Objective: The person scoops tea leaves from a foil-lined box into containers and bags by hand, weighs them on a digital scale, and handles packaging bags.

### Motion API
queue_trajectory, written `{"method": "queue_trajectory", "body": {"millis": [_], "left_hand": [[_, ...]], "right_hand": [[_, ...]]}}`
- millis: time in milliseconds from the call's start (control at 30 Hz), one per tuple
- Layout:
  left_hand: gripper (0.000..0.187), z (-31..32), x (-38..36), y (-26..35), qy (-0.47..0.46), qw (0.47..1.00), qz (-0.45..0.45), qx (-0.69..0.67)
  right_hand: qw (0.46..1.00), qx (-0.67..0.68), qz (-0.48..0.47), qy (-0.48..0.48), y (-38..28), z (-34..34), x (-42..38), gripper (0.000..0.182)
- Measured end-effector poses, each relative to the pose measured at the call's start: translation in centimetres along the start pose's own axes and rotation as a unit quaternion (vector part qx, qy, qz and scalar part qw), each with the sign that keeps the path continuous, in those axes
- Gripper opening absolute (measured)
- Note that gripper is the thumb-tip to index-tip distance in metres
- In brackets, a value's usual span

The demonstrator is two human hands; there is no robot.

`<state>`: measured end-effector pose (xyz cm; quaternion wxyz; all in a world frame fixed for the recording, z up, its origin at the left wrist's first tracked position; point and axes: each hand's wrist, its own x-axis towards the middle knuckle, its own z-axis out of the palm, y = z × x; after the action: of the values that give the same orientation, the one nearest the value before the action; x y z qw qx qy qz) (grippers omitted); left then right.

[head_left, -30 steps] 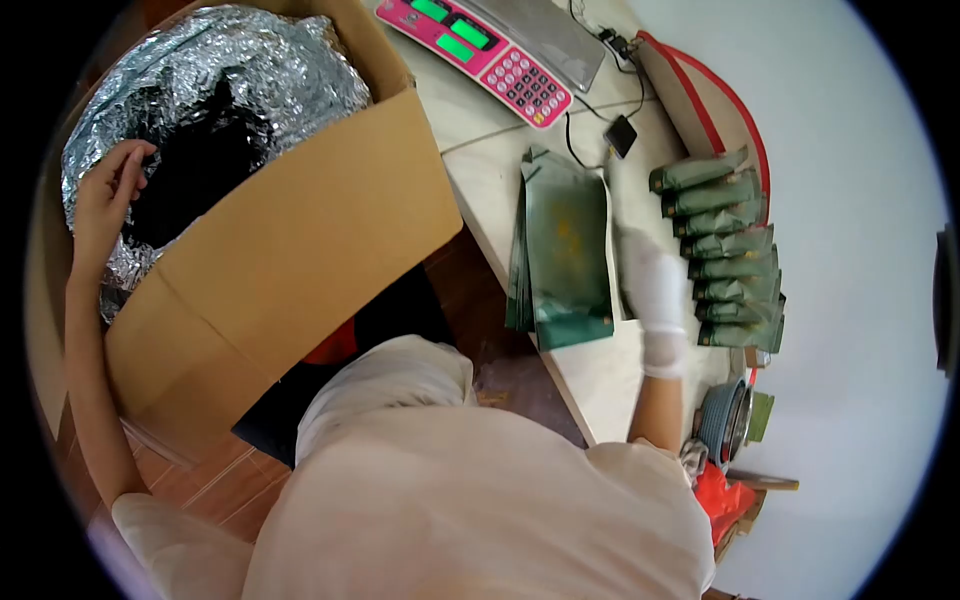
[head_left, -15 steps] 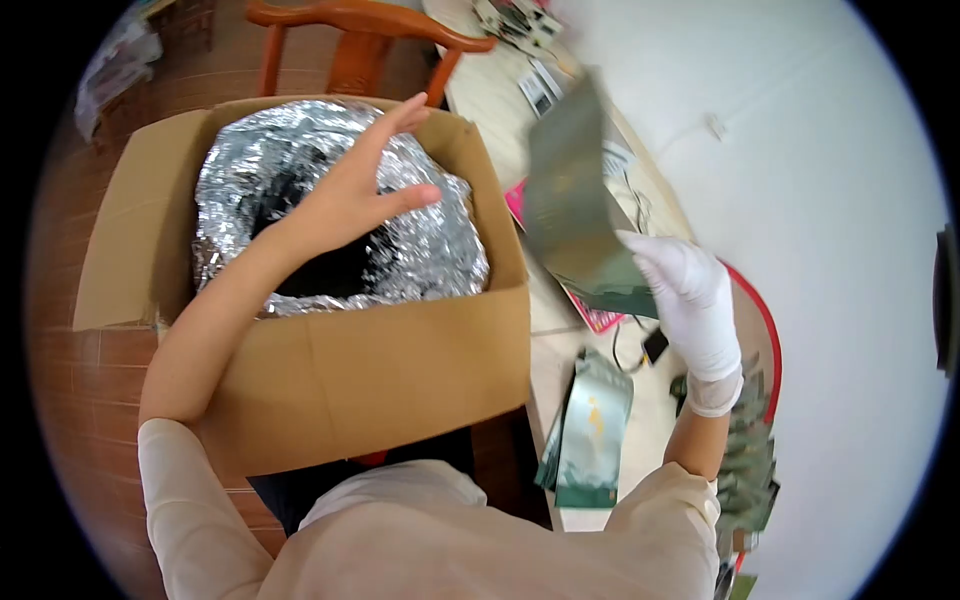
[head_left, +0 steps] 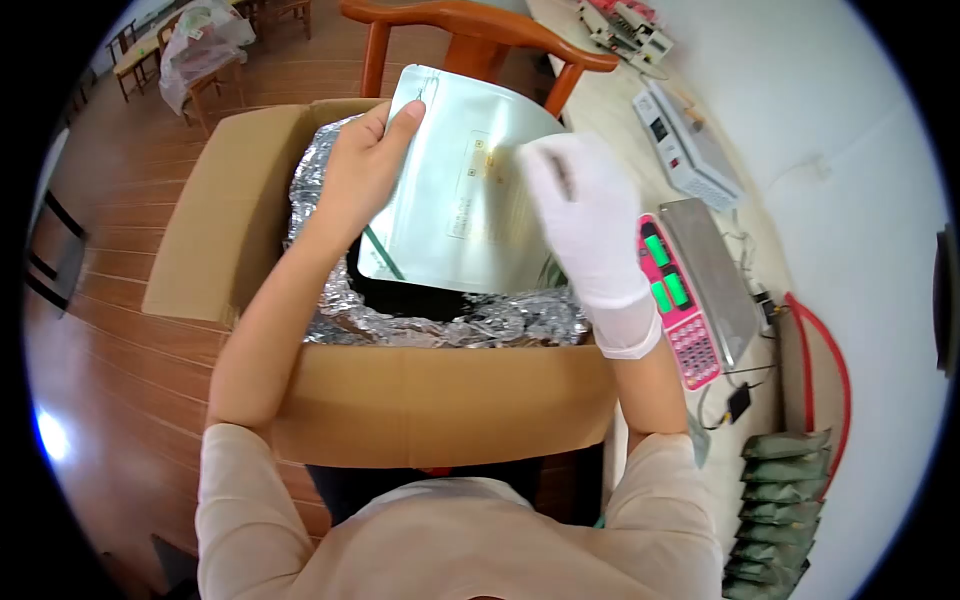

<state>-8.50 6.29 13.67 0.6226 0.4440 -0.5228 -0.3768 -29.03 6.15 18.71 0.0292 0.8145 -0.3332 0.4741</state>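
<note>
The pouch has moved above the foil-lined box holding dark contents.

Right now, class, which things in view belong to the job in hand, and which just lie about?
Probably the job:
- pale green pouch
- foil-lined cardboard box
- pink digital scale
- row of green pouches

Probably lying about:
- wooden chair
- clear plastic sheeting

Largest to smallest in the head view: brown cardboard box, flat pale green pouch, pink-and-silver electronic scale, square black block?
1. Cardboard box
2. Pouch
3. Scale
4. Black block
</note>
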Motion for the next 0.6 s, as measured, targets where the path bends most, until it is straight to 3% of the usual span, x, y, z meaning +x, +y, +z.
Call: {"method": "queue_trajectory", "body": {"millis": [100, 167, 233, 300, 400, 600], "left_hand": [[0.037, 0.9, -0.7, 0.8, 0.020, 0.998, 0.018, -0.052], [0.040, 0.8, -1.2, 1.3, 0.037, 0.999, 0.016, -0.004], [0.042, 0.7, -1.1, 2.3, -0.007, 0.994, -0.071, -0.079], [0.041, 0.6, -1.1, 1.9, -0.049, 0.993, -0.088, -0.066], [0.042, 1.2, -1.0, 1.6, -0.099, 0.986, -0.115, -0.066], [0.043, 1.6, -1.3, 1.6, -0.108, 0.987, -0.119, -0.010]], "right_hand": [[0.971, 0.121, 0.125, -0.162, -1.9, 2.8, 0.2, 0.021], [0.960, 0.185, 0.155, -0.145, -0.8, 4.2, 0.2, 0.024], [0.931, 0.281, 0.193, -0.128, 0.8, 5.0, 0.4, 0.030], [0.863, 0.388, 0.267, -0.181, 1.6, 4.5, 0.4, 0.031], [0.874, 0.369, 0.245, -0.200, 2.5, 4.0, -0.2, 0.030], [0.894, 0.328, 0.232, -0.199, 3.1, 3.7, -1.1, 0.030]]}}
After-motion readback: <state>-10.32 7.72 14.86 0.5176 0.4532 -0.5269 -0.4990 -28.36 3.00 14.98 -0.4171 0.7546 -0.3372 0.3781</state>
